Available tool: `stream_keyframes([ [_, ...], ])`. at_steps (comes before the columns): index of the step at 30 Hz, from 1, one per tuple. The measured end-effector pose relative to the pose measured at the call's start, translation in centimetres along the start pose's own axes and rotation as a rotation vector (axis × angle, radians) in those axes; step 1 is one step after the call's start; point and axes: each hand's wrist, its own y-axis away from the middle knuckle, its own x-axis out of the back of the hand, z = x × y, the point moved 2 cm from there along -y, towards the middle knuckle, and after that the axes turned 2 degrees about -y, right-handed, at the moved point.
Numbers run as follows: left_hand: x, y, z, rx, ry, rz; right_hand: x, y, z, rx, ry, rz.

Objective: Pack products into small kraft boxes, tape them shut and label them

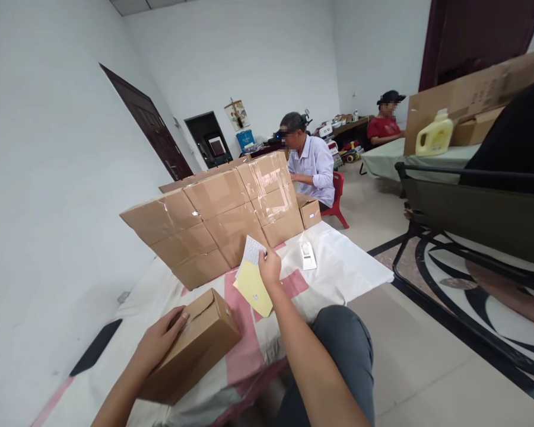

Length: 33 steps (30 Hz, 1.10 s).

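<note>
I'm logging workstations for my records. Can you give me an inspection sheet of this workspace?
Surface: creased white and pink cloth
Job's things: brown carton; yellow and white sheets
Clutter: stack of taped cartons, small white object, flat black item
Grippers: bare hands; left hand on the brown carton, right hand pinching the sheets
Cables: nothing seen
Surroundings: person in light shirt on red chair; person in red top further back; yellow jug on another table
</note>
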Motion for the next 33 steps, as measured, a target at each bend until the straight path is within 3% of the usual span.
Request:
stream_keyframes([
  [4, -0.1, -0.2, 0.2, -0.001, -0.026, -0.012, 4.5, -0.8, -2.8, 0.113, -0.165, 0.076],
  [8, 0.7, -0.1, 1.0, -0.048, -0.112, 0.054, 8.9, -0.1, -5.4, 0.241, -0.547, 0.044],
  [11, 2.0, 0.6, 2.4, -0.084, -0.200, 0.332, 11.7, 0.8, -7.2, 0.297, -0.579, -0.028],
  [14, 3.3, 2.2, 5.3, -0.188, -0.153, 0.684, 13.5, 1.8, -8.8, 0.352, -0.491, -0.156],
  [16, 3.7, 3.8, 8.5, -0.365, -0.055, 0.850, 14.1, 2.7, -9.7, 0.364, -0.500, -0.263],
  [18, 4.1, 5.3, 12.2, -0.588, 0.025, 0.920, 14.3, 3.6, -10.5, 0.349, -0.548, -0.352],
  [21, 5.0, 6.8, 17.4, -0.788, 0.103, 0.923, 14.1, 5.2, -11.5, 0.344, -0.546, -0.461],
  [25, 6.2, 6.8, 21.2, -0.816, 0.019, 0.860, 13.6, 7.2, -12.9, 0.442, -0.460, -0.623],
  [28, 6.4, 6.3, 21.6, -0.855, -0.106, 0.843, 13.5, 8.3, -13.8, 0.539, -0.474, -0.678],
  [33, 6.1, 6.5, 20.0, -0.866, -0.116, 0.839, 13.7, 9.6, -14.6, 0.638, -0.435, -0.646],
])
